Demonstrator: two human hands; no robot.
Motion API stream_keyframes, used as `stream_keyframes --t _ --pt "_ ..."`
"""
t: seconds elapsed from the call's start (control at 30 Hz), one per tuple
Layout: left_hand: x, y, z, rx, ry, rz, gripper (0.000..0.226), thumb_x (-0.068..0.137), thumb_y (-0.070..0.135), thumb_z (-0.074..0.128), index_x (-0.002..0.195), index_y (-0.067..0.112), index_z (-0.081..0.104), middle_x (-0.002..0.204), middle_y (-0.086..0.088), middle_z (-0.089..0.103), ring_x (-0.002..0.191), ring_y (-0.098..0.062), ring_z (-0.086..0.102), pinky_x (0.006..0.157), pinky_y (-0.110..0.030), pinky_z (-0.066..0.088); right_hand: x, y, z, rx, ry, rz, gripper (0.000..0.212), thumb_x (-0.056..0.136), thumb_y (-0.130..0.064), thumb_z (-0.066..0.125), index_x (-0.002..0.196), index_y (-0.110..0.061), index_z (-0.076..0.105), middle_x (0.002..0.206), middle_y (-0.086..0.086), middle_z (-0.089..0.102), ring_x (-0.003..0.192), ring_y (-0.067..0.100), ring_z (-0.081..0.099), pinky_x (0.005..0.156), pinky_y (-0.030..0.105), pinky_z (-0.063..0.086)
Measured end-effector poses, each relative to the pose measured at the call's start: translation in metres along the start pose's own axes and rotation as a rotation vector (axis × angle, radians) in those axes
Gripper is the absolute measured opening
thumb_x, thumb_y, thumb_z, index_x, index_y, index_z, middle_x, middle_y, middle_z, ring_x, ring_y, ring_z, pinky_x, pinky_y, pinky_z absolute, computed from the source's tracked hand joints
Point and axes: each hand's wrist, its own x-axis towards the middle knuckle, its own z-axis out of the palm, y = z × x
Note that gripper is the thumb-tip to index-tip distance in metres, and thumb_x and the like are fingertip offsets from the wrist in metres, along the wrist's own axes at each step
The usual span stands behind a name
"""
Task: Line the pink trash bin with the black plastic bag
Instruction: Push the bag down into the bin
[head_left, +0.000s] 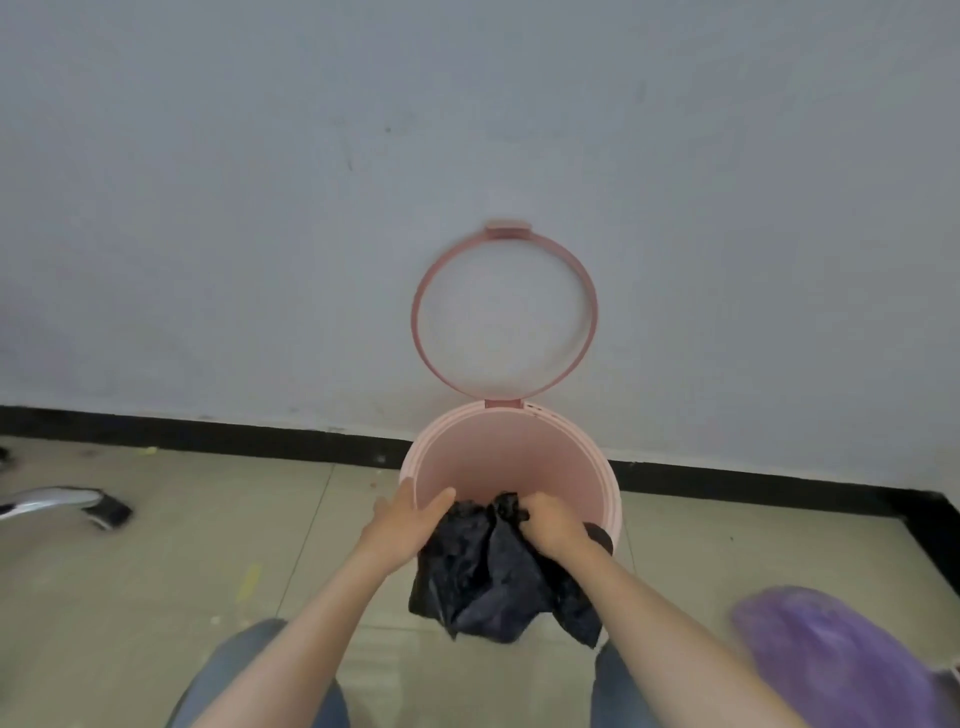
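the black plastic bag (488, 577) hides the near wall of the pink trash bin (519, 457). the right hand (550, 525) clenches the bag's bunched top at the bin's near rim; the left hand (410, 525) grips that rim beside it. the bin's ring lid (504, 312) stands raised. right of the bin, a purple thing (836, 660) is blurred.

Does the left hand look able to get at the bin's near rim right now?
Probably yes. The left hand already lies against the near rim of the pink bin, and the ring lid stands open, leaving the mouth free.
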Motion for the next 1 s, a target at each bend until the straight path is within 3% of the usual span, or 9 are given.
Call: stream_keyframes --t 0.13,0.27,0.4,0.47,0.6,0.7,0.8,0.93,1.0 --pt "-0.042 0.003 0.009 -0.231 -0.222 -0.031 0.066 0.082 0.025 0.063 0.135 0.018 0.025 0.118 -0.008 0.053 0.09 -0.024 0.058 0.059 -0.03 0.056 -0.008 -0.01 -0.001 -0.091 -0.198 -0.065 0.025 0.089 -0.015 0.048 0.108 -0.003 0.06 0.121 0.02 0.061 0.11 0.035 0.057 0.091 0.037 0.044" --pt "-0.039 0.015 0.001 -0.192 -0.116 0.053 0.07 0.08 -0.01 0.052 0.141 0.01 0.025 0.127 -0.014 0.053 0.112 -0.029 0.053 0.083 -0.033 0.05 -0.05 -0.024 -0.054 0.131 -0.069 -0.181 0.046 0.095 -0.03 0.043 0.137 -0.013 0.035 0.145 0.007 0.039 0.135 0.023 0.034 0.11 0.033 0.027" --pt "-0.005 0.032 -0.02 -0.103 0.193 0.098 0.05 0.081 -0.009 0.044 0.129 0.004 0.047 0.137 -0.017 0.05 0.116 -0.031 0.052 0.093 -0.034 0.044 -0.094 -0.008 -0.065 -0.139 -0.34 -0.202 0.075 0.084 -0.049 0.054 0.142 -0.04 0.008 0.157 0.005 -0.005 0.144 0.026 -0.007 0.118 0.047 0.008" --pt "0.009 0.04 -0.026 -0.119 0.311 0.079 0.043 0.085 -0.001 0.046 0.127 0.004 0.049 0.136 -0.018 0.051 0.123 -0.033 0.047 0.1 -0.036 0.039 -0.103 -0.004 -0.044 -0.3 -0.389 -0.182 0.085 0.078 -0.04 0.065 0.14 -0.045 0.007 0.157 0.004 -0.012 0.142 0.034 -0.004 0.116 0.053 0.016" --pt "0.003 0.048 -0.024 -0.382 0.329 0.122 0.062 0.089 0.037 0.051 0.142 0.015 0.027 0.151 -0.013 0.03 0.138 -0.031 0.027 0.112 -0.042 0.026 -0.088 -0.002 -0.02 -0.199 -0.052 -0.223 0.047 0.085 -0.005 0.051 0.13 -0.019 0.048 0.142 0.012 0.04 0.121 0.031 0.045 0.099 0.032 0.039" --pt "-0.01 0.029 -0.013 -0.338 0.333 0.079 0.09 0.077 0.056 0.059 0.145 0.029 0.009 0.155 -0.013 0.013 0.142 -0.034 0.016 0.114 -0.05 0.023 -0.067 -0.01 -0.034 0.059 0.321 -0.114 0.032 0.087 -0.001 0.046 0.115 -0.008 0.06 0.122 0.012 0.058 0.112 0.028 0.054 0.091 0.025 0.038" --pt "-0.023 0.004 0.013 -0.318 0.117 0.137 0.096 0.073 0.031 0.072 0.145 0.027 0.008 0.137 -0.008 0.045 0.125 -0.03 0.046 0.099 -0.035 0.043 -0.055 -0.013 -0.026 0.103 0.408 -0.071 0.031 0.089 0.002 0.042 0.114 -0.003 0.06 0.121 0.014 0.057 0.106 0.029 0.055 0.084 0.023 0.039" --pt "-0.019 -0.012 0.025 0.017 0.182 0.176 0.059 0.081 -0.004 0.045 0.136 0.018 0.041 0.118 -0.012 0.062 0.098 -0.026 0.06 0.081 -0.031 0.052 -0.053 0.0 -0.002 -0.091 -0.015 -0.099 0.045 0.092 -0.016 0.044 0.136 -0.014 0.039 0.146 0.016 0.031 0.131 0.031 0.033 0.109 0.039 0.032" --pt "-0.008 -0.01 0.011 -0.175 0.165 0.089 0.052 0.08 -0.012 0.044 0.127 0.01 0.052 0.107 -0.016 0.065 0.079 -0.025 0.061 0.066 -0.024 0.052 -0.062 0.005 -0.008 -0.072 0.202 -0.074 0.056 0.091 -0.048 0.032 0.14 -0.021 0.03 0.154 0.013 0.015 0.142 0.03 0.011 0.117 0.042 0.016"
